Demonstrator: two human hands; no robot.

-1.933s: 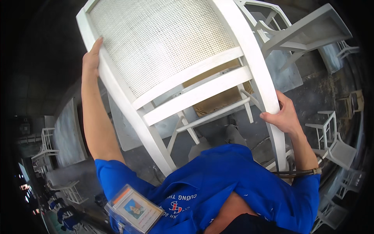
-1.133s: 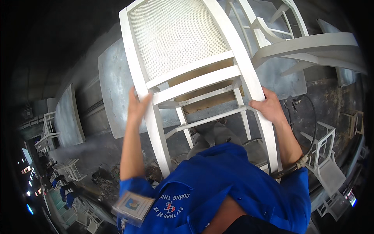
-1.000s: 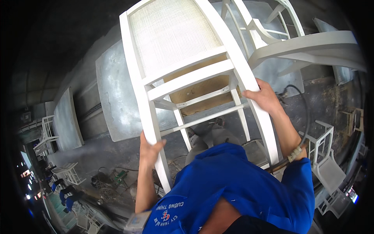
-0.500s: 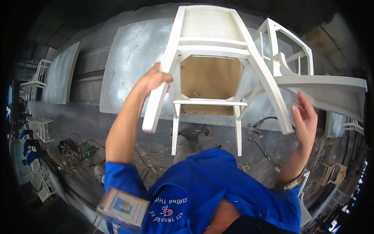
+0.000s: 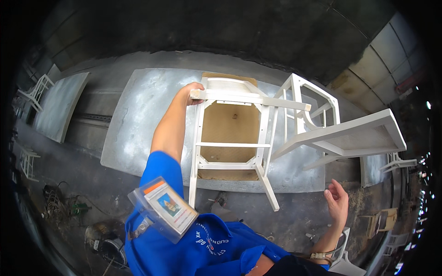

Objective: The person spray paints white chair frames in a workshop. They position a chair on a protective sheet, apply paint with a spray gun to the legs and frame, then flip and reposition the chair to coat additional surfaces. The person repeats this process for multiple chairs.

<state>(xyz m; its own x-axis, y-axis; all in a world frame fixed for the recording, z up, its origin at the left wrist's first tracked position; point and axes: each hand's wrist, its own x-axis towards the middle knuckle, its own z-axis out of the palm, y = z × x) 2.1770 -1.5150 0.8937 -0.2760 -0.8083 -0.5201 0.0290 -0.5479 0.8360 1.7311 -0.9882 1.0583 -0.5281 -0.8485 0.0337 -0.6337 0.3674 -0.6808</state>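
White-painted chair (image 5: 232,138) lay on back on grey metal-topped bench (image 5: 138,119), legs toward near edge, brown seat underside exposed. Left hand (image 5: 191,93) clasped far left corner of frame. Right hand (image 5: 337,202) open, empty, well clear near right. Second white chair (image 5: 331,131) tilted just right. Judged step: positioning chair on bench. Next move calls for steady two-handed hold.

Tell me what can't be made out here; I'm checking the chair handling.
Head view:
- Left hand fingers: wrapped behind the white chair leg, grip hidden.
- Chair back and seat top: turned away, only the underside shows.
- Right hand: open, touching nothing; its forearm is cut off by the lower rim.
- Second chair: its support is unclear.
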